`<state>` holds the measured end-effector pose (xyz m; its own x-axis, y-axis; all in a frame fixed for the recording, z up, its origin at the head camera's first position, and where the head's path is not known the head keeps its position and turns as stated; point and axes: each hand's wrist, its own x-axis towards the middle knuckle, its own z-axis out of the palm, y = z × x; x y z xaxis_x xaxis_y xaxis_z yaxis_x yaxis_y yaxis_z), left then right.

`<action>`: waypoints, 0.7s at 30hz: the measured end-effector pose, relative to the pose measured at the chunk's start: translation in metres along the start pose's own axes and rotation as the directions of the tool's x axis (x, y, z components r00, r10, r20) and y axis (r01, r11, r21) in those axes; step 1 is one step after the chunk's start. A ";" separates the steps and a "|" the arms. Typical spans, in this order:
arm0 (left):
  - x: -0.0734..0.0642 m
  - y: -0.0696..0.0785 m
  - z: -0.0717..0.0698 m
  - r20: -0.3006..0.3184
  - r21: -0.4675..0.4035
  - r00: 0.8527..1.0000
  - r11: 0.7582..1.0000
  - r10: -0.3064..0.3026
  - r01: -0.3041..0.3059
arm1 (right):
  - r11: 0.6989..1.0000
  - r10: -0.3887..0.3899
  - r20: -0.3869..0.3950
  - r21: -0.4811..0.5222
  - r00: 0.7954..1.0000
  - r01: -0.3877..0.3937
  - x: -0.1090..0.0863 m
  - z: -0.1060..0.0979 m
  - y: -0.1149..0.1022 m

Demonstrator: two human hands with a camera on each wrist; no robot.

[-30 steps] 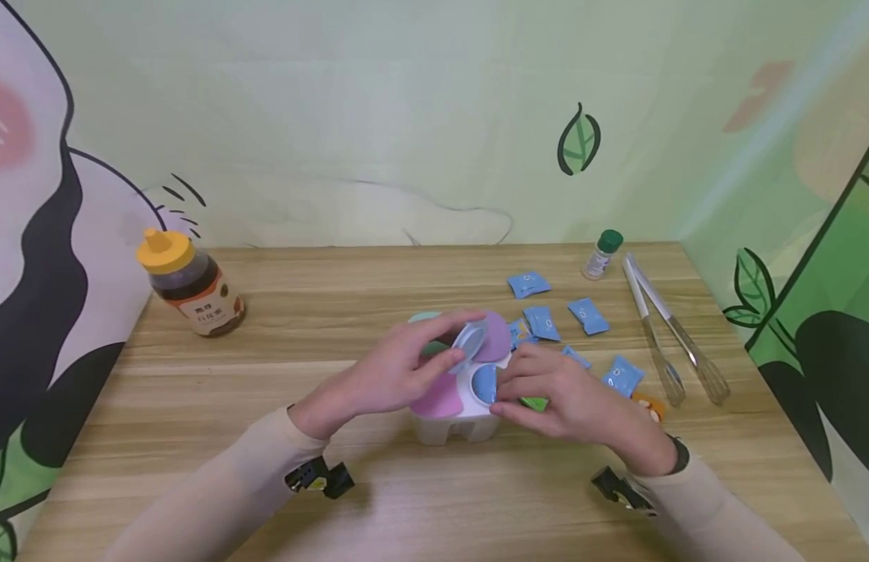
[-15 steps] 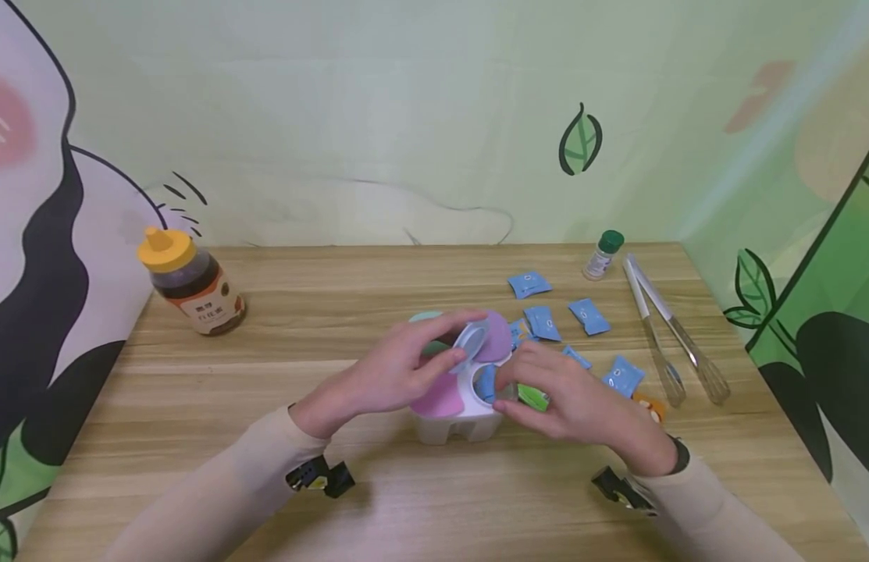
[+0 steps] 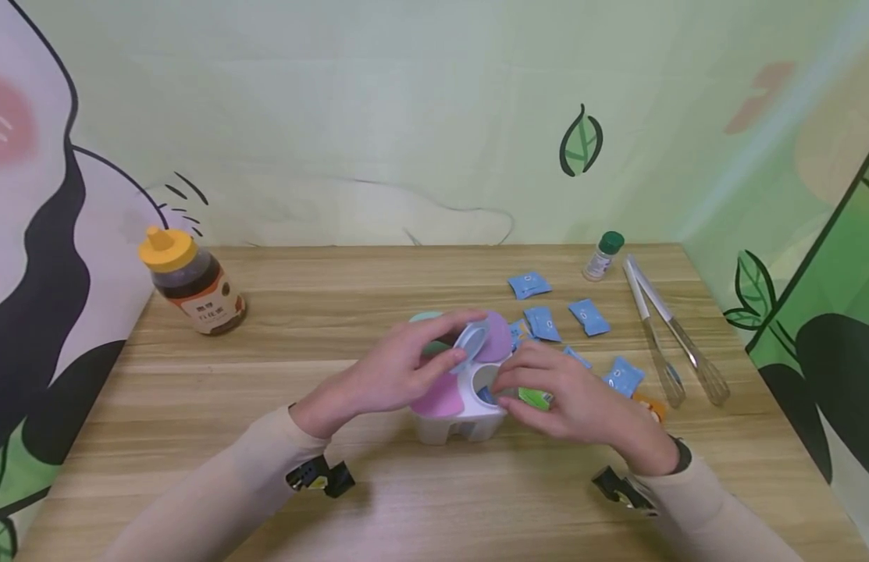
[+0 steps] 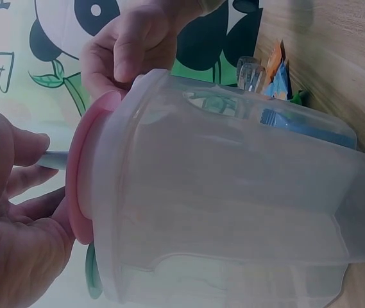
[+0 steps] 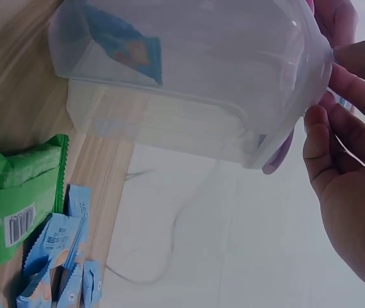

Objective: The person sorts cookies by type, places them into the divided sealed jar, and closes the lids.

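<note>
A translucent white container point(image 4: 233, 167) with several compartments stands mid-table, topped by pink point(image 3: 436, 398), purple point(image 3: 498, 341) and teal lids. My left hand point(image 3: 395, 368) pinches the raised pale blue lid point(image 3: 472, 340) between thumb and fingers. Below that lid is the uncovered round opening, with a blue snack packet point(image 5: 124, 45) down inside its compartment. At the opening's right rim is my right hand point(image 3: 564, 390), its fingers loosely bent; I see nothing in its grasp. The right wrist view shows its fingertips at the rim.
Several blue packets point(image 3: 589, 317) are scattered right of the container, with a green packet point(image 5: 22, 199) and an orange one point(image 3: 648, 406). A green-capped bottle point(image 3: 603, 256) and metal whisk-ended tongs point(image 3: 676, 332) lie farther right. A yellow-capped honey jar point(image 3: 194, 282) stands far left.
The blue packet at the opening has dropped down into the compartment, out of my right hand's fingers. My left hand keeps the lid raised in the same place.
</note>
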<state>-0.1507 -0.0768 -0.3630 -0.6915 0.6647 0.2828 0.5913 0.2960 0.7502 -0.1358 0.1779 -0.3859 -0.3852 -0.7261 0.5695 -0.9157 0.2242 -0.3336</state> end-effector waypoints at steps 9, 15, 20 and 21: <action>0.000 -0.001 0.000 0.002 -0.001 1.000 1.000 0.003 -0.003 | 0.991 0.131 0.004 0.015 0.991 -0.131 -0.002 -0.009 0.004; 0.000 0.000 0.000 -0.001 -0.006 1.000 1.000 0.007 -0.007 | 0.988 0.150 -0.065 0.036 0.986 -0.148 -0.003 -0.017 0.019; 0.000 0.000 0.000 -0.007 0.001 1.000 1.000 0.009 -0.009 | 0.973 0.230 -0.114 0.023 0.967 -0.229 -0.010 -0.023 0.031; 0.000 -0.001 0.000 -0.010 0.005 1.000 1.000 0.009 -0.009 | 0.969 0.247 -0.119 0.015 0.962 -0.247 -0.011 -0.024 0.034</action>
<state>-0.1511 -0.0768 -0.3635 -0.6899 0.6608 0.2957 0.6000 0.2935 0.7442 -0.1649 0.2091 -0.3858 -0.6101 -0.5658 0.5546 -0.7904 0.3866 -0.4752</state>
